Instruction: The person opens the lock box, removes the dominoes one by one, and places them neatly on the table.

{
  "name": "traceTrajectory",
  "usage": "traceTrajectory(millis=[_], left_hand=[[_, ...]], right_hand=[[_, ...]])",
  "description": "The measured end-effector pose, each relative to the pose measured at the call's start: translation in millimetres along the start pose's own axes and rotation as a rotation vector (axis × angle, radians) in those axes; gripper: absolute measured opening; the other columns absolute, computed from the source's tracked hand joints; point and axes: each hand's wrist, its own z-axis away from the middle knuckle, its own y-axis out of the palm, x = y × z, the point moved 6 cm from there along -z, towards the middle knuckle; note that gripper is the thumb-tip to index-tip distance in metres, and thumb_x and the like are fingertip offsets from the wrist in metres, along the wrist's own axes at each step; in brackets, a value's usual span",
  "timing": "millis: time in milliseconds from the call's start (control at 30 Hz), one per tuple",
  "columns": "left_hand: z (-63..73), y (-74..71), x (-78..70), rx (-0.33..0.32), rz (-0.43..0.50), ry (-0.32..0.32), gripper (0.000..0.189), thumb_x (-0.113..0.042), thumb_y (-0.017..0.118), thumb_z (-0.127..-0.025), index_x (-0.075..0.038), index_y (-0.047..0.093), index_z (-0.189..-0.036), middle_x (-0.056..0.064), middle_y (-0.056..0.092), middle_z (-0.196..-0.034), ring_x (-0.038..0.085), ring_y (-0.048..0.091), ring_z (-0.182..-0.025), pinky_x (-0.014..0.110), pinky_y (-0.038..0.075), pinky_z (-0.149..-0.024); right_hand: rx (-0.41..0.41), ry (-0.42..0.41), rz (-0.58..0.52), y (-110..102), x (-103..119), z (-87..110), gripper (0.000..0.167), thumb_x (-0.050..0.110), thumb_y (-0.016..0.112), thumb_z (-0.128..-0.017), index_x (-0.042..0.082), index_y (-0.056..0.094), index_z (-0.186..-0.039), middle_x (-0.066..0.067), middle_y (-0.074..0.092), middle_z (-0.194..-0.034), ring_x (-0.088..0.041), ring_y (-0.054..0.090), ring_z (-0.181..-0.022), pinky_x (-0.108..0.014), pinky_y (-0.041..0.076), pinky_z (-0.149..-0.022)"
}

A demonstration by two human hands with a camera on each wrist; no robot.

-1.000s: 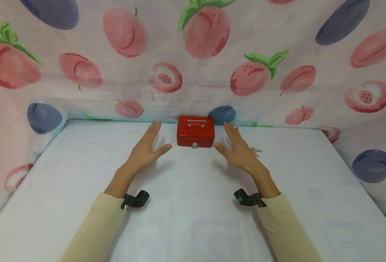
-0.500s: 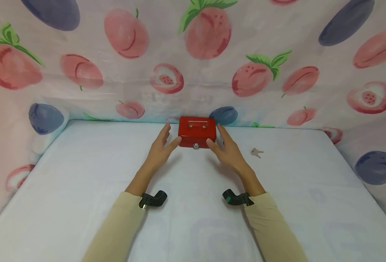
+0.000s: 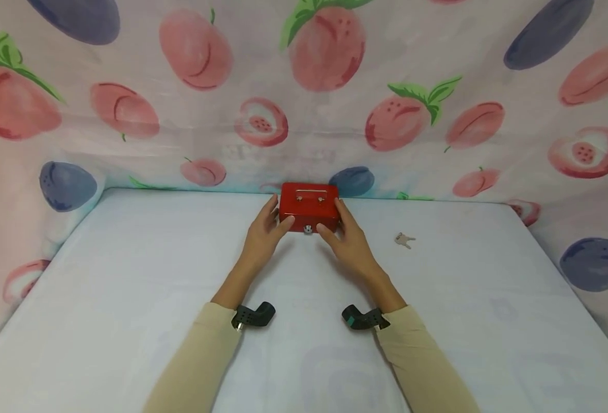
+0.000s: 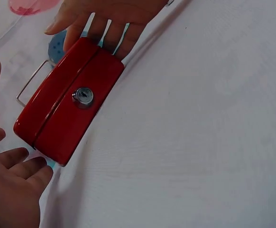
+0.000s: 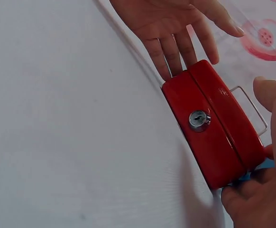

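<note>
the red box (image 3: 309, 213) sits at the far edge of the bench (image 3: 304, 287), probably stiff, slick metal of modest weight, best taken low at both short ends, where the left hand (image 3: 261, 236) and right hand (image 3: 353, 242) are loosely spread, contact unclear.

The box (image 3: 309, 210) is red, the table (image 3: 304, 298) white, the sleeves (image 3: 195, 361) beige, the backdrop (image 3: 180, 129) pale pink, fruit-patterned.
</note>
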Motion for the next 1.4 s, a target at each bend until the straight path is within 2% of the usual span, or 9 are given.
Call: traceTrajectory(millis=[300, 567, 767, 900, 1167, 1400], left_hand=[[-0.1, 2.8, 1.3, 0.012, -0.058, 0.022, 0.075, -0.033, 0.066, -0.09, -0.015, 0.027, -0.152, 0.003, 0.037, -0.15, 0.019, 0.038, -0.134, 0.035, 0.038, -0.105], [-1.7, 1.7, 5.3, 0.014, -0.094, 0.045, 0.072, -0.022, 0.067, -0.09, -0.011, 0.03, -0.151, 0.008, 0.038, -0.149, 0.024, 0.042, -0.132, 0.034, 0.039, -0.103], [-2.8, -2.8, 7.2, -0.019, -0.1, 0.06, 0.065, -0.008, 0.065, -0.091, -0.009, 0.035, -0.149, 0.012, 0.042, -0.146, 0.026, 0.046, -0.128, 0.031, 0.042, -0.1], [-3.9, -4.1, 6.5, -0.038, -0.104, 0.066, 0.06, -0.004, 0.062, -0.092, -0.007, 0.038, -0.147, 0.012, 0.047, -0.142, 0.024, 0.05, -0.125, 0.03, 0.044, -0.097], [-3.8, -7.2, 7.9, -0.098, -0.125, 0.049, 0.052, -0.002, 0.063, -0.091, -0.004, 0.047, -0.141, 0.01, 0.052, -0.137, 0.023, 0.056, -0.118, 0.027, 0.048, -0.091], [-0.7, -7.1, 5.9, -0.128, -0.06, 0.046, 0.048, 0.001, 0.064, -0.089, -0.003, 0.053, -0.135, 0.014, 0.057, -0.131, 0.025, 0.06, -0.113, 0.028, 0.05, -0.088]], right_hand=[[-0.031, -0.012, -0.013, 1.5, 0.0, 2.2, 0.075, 0.024, 0.059, -0.095, 0.006, 0.015, -0.153, -0.009, 0.018, -0.157, -0.027, 0.025, -0.141, -0.042, 0.033, -0.107], [-0.053, -0.004, -0.008, 0.4, -4.3, 2.4, 0.063, 0.015, 0.052, -0.099, 0.005, 0.019, -0.152, -0.012, 0.026, -0.155, -0.025, 0.031, -0.138, -0.037, 0.035, -0.106], [-0.066, -0.006, 0.059, 0.3, -5.1, 1.5, 0.061, 0.011, 0.05, -0.099, 0.008, 0.021, -0.152, -0.013, 0.032, -0.152, -0.026, 0.035, -0.136, -0.037, 0.036, -0.105], [-0.106, -0.008, 0.101, -1.7, -6.6, 2.0, 0.057, 0.012, 0.049, -0.1, 0.01, 0.026, -0.152, -0.011, 0.035, -0.15, -0.025, 0.038, -0.134, -0.036, 0.037, -0.105], [-0.169, -0.028, 0.075, -6.4, -7.8, 2.9, 0.055, 0.01, 0.055, -0.097, 0.011, 0.036, -0.148, -0.011, 0.043, -0.145, -0.025, 0.046, -0.128, -0.036, 0.043, -0.099], [-0.187, -0.001, 0.068, -9.0, -9.8, 5.6, 0.055, 0.012, 0.059, -0.095, 0.014, 0.04, -0.146, -0.009, 0.044, -0.145, -0.025, 0.048, -0.126, -0.036, 0.045, -0.095]])
